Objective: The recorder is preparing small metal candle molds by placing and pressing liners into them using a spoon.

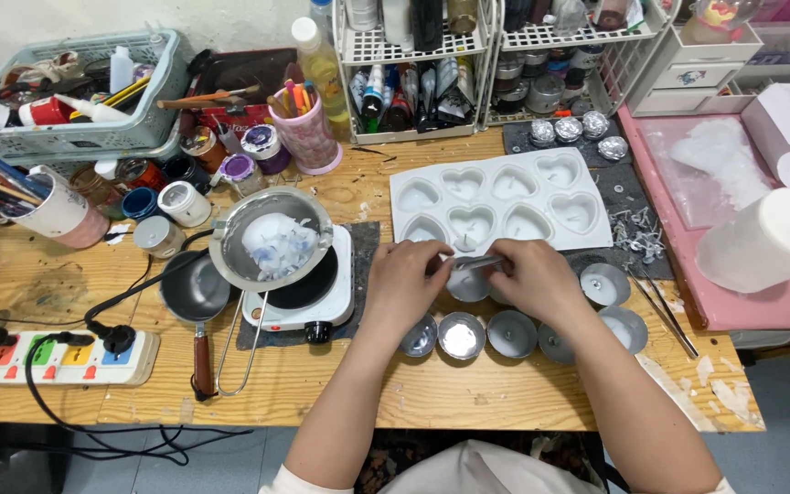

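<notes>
A thin silvery strip (475,262) is pinched level, left to right, between the left hand (406,279) and right hand (530,277), above small metal cups (462,335).

Tin cup (468,284) half under hands.

A thin metal strip (475,262) (perhaps a wick holder) lies level above small round tins (462,335).

Both forearms reach far from the near edge — left hand (401,279) and right hand (530,279) meet, fingers pinched together.
</notes>
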